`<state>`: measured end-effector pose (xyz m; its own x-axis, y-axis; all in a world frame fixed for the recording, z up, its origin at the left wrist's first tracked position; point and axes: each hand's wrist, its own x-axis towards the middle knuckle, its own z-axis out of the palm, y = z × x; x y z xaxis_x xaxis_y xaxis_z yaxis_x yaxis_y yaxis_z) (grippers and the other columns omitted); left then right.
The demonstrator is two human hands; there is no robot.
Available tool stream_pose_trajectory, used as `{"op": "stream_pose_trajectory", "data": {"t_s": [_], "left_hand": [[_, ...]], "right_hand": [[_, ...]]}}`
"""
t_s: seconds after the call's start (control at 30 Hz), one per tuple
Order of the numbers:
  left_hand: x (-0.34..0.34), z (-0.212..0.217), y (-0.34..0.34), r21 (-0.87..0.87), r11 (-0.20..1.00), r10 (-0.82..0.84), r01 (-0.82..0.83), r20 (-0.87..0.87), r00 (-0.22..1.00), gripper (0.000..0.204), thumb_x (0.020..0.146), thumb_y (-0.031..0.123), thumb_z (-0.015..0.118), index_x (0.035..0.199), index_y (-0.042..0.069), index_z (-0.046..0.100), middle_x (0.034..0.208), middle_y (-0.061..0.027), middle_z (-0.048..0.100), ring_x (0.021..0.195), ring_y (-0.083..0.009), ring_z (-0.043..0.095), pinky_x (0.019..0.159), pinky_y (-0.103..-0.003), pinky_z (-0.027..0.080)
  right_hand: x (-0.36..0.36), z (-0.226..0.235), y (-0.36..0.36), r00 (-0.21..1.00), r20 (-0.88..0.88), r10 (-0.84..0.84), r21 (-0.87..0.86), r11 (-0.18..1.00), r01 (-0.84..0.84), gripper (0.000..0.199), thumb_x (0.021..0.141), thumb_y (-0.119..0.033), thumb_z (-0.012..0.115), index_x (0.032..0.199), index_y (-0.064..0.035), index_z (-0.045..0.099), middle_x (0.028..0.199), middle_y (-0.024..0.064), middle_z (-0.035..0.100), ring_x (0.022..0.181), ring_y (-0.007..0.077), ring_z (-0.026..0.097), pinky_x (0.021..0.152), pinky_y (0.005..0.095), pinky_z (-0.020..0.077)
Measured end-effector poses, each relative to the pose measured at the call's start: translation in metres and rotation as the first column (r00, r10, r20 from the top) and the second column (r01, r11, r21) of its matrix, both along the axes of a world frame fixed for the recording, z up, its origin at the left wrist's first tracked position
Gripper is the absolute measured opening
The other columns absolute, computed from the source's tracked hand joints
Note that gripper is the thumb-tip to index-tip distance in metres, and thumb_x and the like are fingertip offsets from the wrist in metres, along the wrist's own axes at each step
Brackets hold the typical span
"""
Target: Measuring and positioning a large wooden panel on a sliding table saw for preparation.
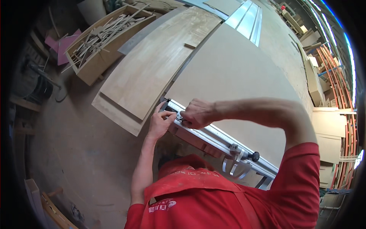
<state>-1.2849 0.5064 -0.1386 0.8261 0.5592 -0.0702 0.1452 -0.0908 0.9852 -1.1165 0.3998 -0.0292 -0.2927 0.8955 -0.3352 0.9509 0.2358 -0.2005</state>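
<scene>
A long aluminium fence rail (pixel 213 131) with a scale along it runs from the middle toward the lower right. Near its left end sits a small silvery metal fitting (pixel 178 115). From the left, my left hand (pixel 160 123) pinches this fitting with thumb and fingertips, while one finger stretches up beside the rail's end. My right hand (pixel 198 113) is closed at the fitting's other side, its fingers curled down on it and partly hidden. A large flat board (pixel 232 72) lies just beyond the rail.
Left of the board lies a wooden worktop (pixel 152 68) with a small wood strip on it. A wooden crate (pixel 93 68) full of offcuts stands at the far left. Farther down the rail is a metal clamp with a black knob (pixel 254 156). Panels and orange racks (pixel 337 80) line the right.
</scene>
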Motion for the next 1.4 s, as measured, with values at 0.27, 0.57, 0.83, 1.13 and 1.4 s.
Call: {"op": "stream_pose_trajectory", "data": {"t_s": [0.27, 0.57, 0.83, 1.13, 1.4], "left_hand": [[0.037, -0.02, 0.022, -0.091, 0.982, 0.162, -0.166, -0.044, 0.986, 0.032, 0.086, 0.014, 0.064, 0.115, -0.001, 0.068, 0.121, -0.0175, 0.065, 0.108, -0.0258, 0.063, 0.089, -0.034, 0.049], [0.062, -0.002, 0.013, 0.492, 0.87, 0.169, -0.022, -0.256, 0.952, 0.04, 0.092, 0.023, 0.051, 0.125, 0.004, 0.062, 0.101, -0.0245, 0.067, 0.094, -0.0397, 0.066, 0.081, -0.046, 0.052], [0.055, -0.021, 0.043, 0.487, 0.86, 0.05, 0.152, -0.377, 0.925, 0.046, 0.093, 0.029, 0.052, 0.134, 0.007, 0.055, 0.121, -0.0232, 0.063, 0.109, -0.0382, 0.062, 0.09, -0.044, 0.05], [0.077, -0.035, 0.044, 0.539, 0.762, -0.211, 0.359, -0.316, 0.925, 0.047, 0.094, 0.034, 0.05, 0.131, 0.005, 0.057, 0.124, -0.0203, 0.062, 0.113, -0.0392, 0.06, 0.094, -0.043, 0.048], [0.077, -0.009, 0.024, 0.587, 0.696, -0.25, 0.413, -0.34, 0.906, 0.041, 0.095, 0.035, 0.047, 0.12, 0.008, 0.066, 0.111, -0.0186, 0.068, 0.103, -0.0393, 0.064, 0.087, -0.044, 0.05]], "right_hand": [[-0.01, -0.004, -0.017, 0.947, -0.085, -0.308, 0.008, 0.951, 0.31, 0.028, 0.082, -0.027, 0.059, 0.078, 0.0002, 0.064, 0.074, 0.0203, 0.066, 0.072, 0.0385, 0.066, 0.065, 0.048, 0.0529], [-0.005, -0.045, -0.011, 0.979, -0.105, 0.176, 0.219, 0.964, -0.15, 0.017, 0.076, -0.019, 0.059, 0.081, -0.0024, 0.06, 0.073, 0.0153, 0.062, 0.063, 0.0342, 0.064, 0.057, 0.0469, 0.0519], [-0.062, -0.034, -0.008, 0.738, -0.168, -0.653, 0.24, 0.699, 0.674, 0.015, 0.076, -0.018, 0.067, 0.082, -0.005, 0.069, 0.079, 0.0153, 0.069, 0.075, 0.034, 0.068, 0.065, 0.0435, 0.0545], [-0.027, -0.022, -0.025, 0.922, 0.128, -0.365, 0.235, 0.915, 0.329, 0.013, 0.071, -0.017, 0.067, 0.077, -0.0065, 0.07, 0.076, 0.0108, 0.07, 0.078, 0.0298, 0.07, 0.066, 0.0422, 0.0548], [-0.062, -0.061, -0.014, 0.386, -0.25, -0.888, 0.401, 0.268, 0.876, 0.014, 0.075, -0.02, 0.064, 0.078, -0.0091, 0.073, 0.081, 0.0117, 0.071, 0.082, 0.0312, 0.069, 0.066, 0.0417, 0.055]]}}
